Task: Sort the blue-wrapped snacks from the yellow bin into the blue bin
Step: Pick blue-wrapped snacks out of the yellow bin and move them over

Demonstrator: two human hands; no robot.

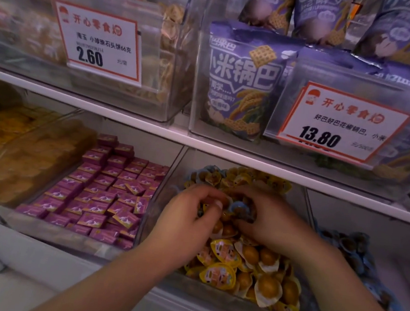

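Two hands meet mid yellow bin (pixel 168 176), over its back half. Blue-wrapped snack (pixel 240 206) sits between them on the pile, roundish, no clear long axis, facing cannot tell. Right hand (pixel 272 220) fingers curled round it from the right; left hand (pixel 187 213) fingertips bent, pinching at wrappers just beside it, what exactly cannot tell. Blue bin (pixel 349 244) just beside yellow bin's right wall, front part holding little

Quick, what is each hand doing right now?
Left hand: fingers curled, pinching among the yellow snacks; exact item unclear.
Right hand: grips a blue-wrapped snack.
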